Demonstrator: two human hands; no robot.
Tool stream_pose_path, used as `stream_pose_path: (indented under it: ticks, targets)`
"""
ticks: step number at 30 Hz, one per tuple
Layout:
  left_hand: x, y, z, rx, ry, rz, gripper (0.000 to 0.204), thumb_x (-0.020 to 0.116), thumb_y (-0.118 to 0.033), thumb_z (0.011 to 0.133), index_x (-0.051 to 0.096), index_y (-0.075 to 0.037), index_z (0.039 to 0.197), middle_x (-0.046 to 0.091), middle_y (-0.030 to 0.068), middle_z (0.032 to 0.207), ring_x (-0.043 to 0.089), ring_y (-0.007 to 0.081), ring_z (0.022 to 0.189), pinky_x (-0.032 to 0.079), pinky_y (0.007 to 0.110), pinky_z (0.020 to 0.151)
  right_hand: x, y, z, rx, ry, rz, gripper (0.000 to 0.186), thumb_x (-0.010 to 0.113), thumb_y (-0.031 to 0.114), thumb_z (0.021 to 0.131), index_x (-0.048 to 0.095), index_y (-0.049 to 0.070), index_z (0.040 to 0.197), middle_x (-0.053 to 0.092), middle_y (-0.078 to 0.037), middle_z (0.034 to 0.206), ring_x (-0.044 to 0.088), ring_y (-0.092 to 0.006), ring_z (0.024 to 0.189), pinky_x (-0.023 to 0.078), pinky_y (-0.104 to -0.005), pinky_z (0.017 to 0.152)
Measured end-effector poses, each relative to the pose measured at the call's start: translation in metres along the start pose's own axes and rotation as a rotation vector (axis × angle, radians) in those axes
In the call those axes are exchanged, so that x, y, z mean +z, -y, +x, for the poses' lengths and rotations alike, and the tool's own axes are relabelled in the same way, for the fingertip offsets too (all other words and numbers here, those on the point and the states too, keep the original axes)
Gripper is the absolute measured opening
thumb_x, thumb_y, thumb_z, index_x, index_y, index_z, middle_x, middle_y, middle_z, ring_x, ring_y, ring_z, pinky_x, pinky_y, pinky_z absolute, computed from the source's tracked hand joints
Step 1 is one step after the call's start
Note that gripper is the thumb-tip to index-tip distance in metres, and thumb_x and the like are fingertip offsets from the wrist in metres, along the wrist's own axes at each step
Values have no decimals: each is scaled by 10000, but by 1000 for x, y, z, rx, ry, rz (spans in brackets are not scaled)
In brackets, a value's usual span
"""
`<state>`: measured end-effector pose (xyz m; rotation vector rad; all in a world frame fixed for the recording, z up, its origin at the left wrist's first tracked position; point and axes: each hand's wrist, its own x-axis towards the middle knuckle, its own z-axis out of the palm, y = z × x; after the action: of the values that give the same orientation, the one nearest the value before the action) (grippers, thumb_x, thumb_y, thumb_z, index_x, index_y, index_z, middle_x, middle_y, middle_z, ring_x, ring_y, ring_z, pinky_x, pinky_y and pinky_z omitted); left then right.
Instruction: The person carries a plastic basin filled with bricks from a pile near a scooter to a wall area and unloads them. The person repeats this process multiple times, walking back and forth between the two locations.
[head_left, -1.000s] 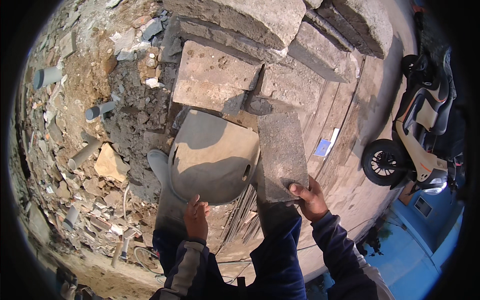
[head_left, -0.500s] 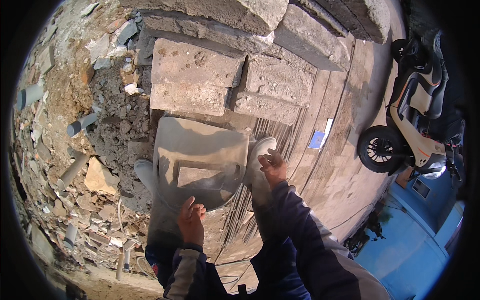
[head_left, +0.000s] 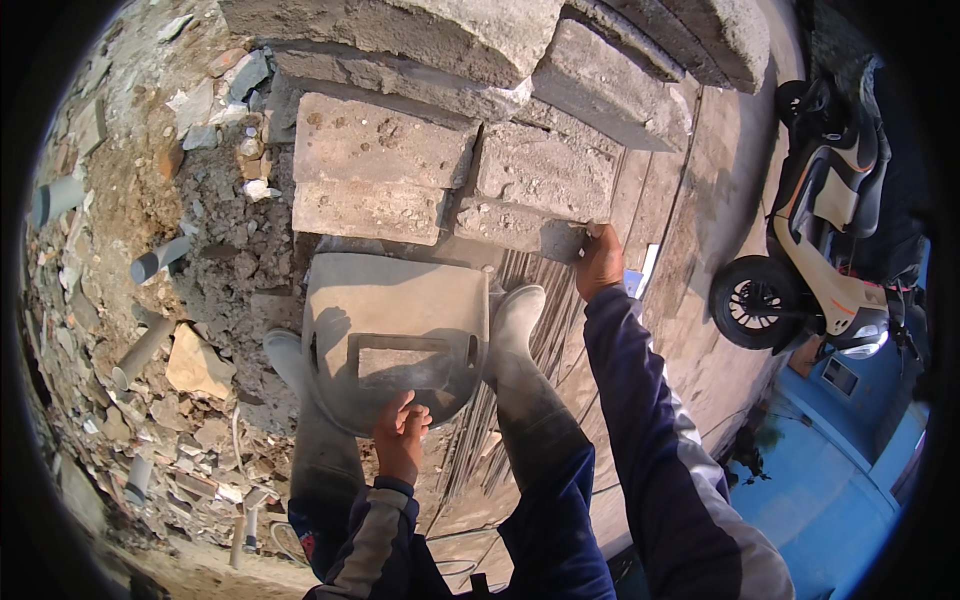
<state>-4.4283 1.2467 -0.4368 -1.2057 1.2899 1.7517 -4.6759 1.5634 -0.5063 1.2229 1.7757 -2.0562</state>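
Observation:
My right hand (head_left: pixel 599 262) is at the right end of a rough concrete block (head_left: pixel 530 226), its fingers bent around the near corner. Part of the grip is hidden. Above the near edge of a grey plastic scoop (head_left: pixel 395 285) hovers my left hand (head_left: pixel 401 440), empty, its fingers loosely bent and apart. The scoop lies between my boots, has a slot in each side, and holds a smaller rectangular block (head_left: pixel 403 364). Left of the gripped block, and separated by a narrow gap, is another concrete block (head_left: pixel 385 140).
More large concrete blocks (head_left: pixel 400 35) are piled at the far side. Rubble (head_left: pixel 200 365) with pipe pieces covers the left. Thin metal rods (head_left: pixel 545 290) lie beside my right boot (head_left: pixel 519 318). A scooter (head_left: pixel 815 215) stands at the right, near a blue wall (head_left: pixel 800 500).
My right hand has moved forward and right, from above my boot to the corner of the concrete block. My left hand has shifted slightly right and back, still empty.

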Motion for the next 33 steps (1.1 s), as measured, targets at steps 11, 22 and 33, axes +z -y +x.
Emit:
stream_pose_path:
  ticks: [11, 22, 33]
  targets:
    - [17, -28, 6, -27, 39, -10, 460, 615, -232, 964, 520, 3, 1348, 644, 140, 1109, 659, 256, 1002, 521, 361, 881, 1, 47, -15, -344, 171, -659, 1199, 930, 359, 645, 193, 27, 1532, 353, -176, 1516, 342, -333, 1408, 300, -419, 1145]
    - [22, -27, 8, -58, 74, 36, 466, 599, -247, 980, 496, 0, 1362, 649, 188, 1140, 665, 271, 1005, 525, 381, 877, 31, 91, 12, -665, 323, -1485, 1315, 958, 340, 509, 177, 46, 1525, 265, -218, 1492, 364, -393, 1368, 358, -388, 1153]
    - [14, -11, 11, -61, 53, -76, 467, 607, -241, 974, 506, 20, 1348, 664, 151, 1107, 663, 231, 987, 530, 363, 863, 27, 111, -7, -354, 576, -1226, 1331, 963, 438, 516, 208, -22, 1511, 436, -232, 1386, 413, -351, 1343, 306, -419, 1156]
